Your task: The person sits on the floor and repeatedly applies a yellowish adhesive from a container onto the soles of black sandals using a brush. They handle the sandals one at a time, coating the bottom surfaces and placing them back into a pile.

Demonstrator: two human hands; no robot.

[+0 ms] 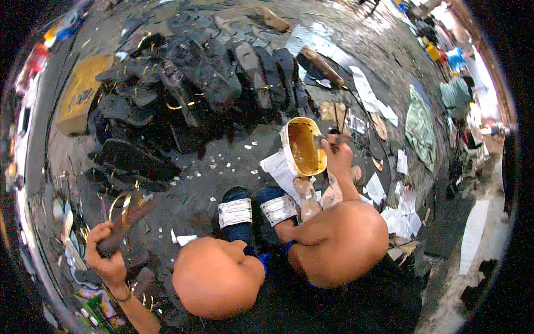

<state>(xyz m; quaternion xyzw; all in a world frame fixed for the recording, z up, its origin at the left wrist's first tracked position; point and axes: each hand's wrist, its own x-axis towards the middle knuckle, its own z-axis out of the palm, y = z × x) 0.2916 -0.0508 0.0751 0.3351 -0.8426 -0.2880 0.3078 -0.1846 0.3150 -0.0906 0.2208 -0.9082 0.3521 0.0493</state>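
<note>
The floor is dimly lit, while both side rims are washed out by glare. The shoes are sunk in shadow; a sheen is seen inside the tub. Fine detail is softened by blur, straight edges are bent, and the corners are blackened.

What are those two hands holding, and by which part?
The left hand grips a dark sandal by its nearer end; heel or toe, I can't tell. The right hand holds what looks like a brush, apparently by its handle.
</note>
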